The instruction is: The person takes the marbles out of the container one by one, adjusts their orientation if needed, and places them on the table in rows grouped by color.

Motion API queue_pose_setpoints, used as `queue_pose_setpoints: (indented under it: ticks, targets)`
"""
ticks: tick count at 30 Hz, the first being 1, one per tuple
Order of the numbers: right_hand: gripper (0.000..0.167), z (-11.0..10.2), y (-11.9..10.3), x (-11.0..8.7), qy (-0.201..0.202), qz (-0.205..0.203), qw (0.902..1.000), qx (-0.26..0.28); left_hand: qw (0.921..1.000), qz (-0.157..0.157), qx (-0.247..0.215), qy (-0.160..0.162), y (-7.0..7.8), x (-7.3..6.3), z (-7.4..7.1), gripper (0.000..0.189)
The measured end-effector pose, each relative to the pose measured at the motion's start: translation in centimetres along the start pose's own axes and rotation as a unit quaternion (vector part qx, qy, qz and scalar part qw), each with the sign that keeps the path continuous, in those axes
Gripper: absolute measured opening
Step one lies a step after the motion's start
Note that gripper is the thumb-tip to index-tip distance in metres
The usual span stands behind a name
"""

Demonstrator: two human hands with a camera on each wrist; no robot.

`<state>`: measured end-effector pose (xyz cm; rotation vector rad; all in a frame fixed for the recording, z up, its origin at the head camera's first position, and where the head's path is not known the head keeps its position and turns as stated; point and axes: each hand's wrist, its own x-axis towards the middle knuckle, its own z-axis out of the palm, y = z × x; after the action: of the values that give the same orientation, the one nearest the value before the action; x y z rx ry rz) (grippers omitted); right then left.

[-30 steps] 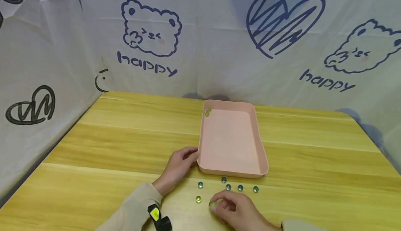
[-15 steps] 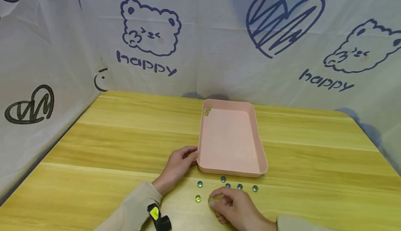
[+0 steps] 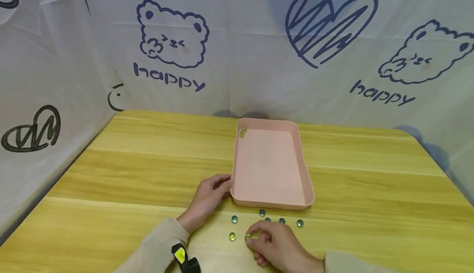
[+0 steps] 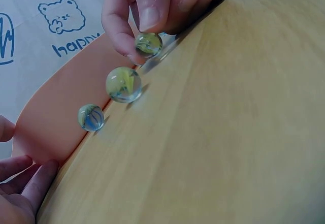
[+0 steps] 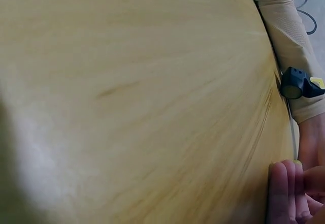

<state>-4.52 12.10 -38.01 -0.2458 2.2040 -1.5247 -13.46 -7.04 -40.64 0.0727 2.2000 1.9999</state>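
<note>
From where I stand, with twelve o'clock pointing directly away from the person, the right grip (image 3: 277, 242) is narrow: thumb and forefinger pinch a clear marble with a yellow core (image 3: 248, 236), found at roughly nine o'clock of that hand, over the near part of the bench (image 3: 129, 236). Whether this marble touches the wood cannot be told. The left grip (image 3: 209, 194) rests, fingers fairly straight, against the outside wall of the pink tray (image 3: 270, 166), at about eight o'clock of the tray. A loose yellow marble (image 3: 232, 236) sits just beside the pinched one, at nine o'clock. Five blue-patterned marbles, the leftmost blue marble (image 3: 234, 219) among them, are strung out between ten and three o'clock of the pinched marble, short of the tray. Inside the tray, a small yellow cluster (image 3: 242, 132) occupies the corner between ten and eleven o'clock; its exact count is unclear. Assessment of handling: the marble appears to be glass, so hard, smooth, light for the fingers and inclined to slip or roll; best taken at its widest girth, fingertips opposed. A hard drop could chip it. The tray looks thin-walled, fairly stiff and light; a side wall is the sound hold.
</note>
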Motion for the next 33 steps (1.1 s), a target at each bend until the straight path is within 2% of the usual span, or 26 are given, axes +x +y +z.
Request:
queue_pose_setpoints:
  ticks: [8,21,33]
  targets:
    - [0.012,-0.29,-0.02,0.31,-0.02,-0.001,0.9998,0.003,1.0,0.006,-0.008,-0.002,0.13,-0.13,-0.04,0.033]
    - [0.018,-0.2,0.03,0.28,-0.017,-0.005,0.9998,0.001,0.9999,0.004,-0.014,0.009,0.48,-0.31,0.11,0.032]
    - [0.014,-0.08,-0.06,0.27,-0.009,0.003,0.9999,-0.004,0.9998,0.005,-0.017,0.009,0.41,-0.25,0.15,0.032]
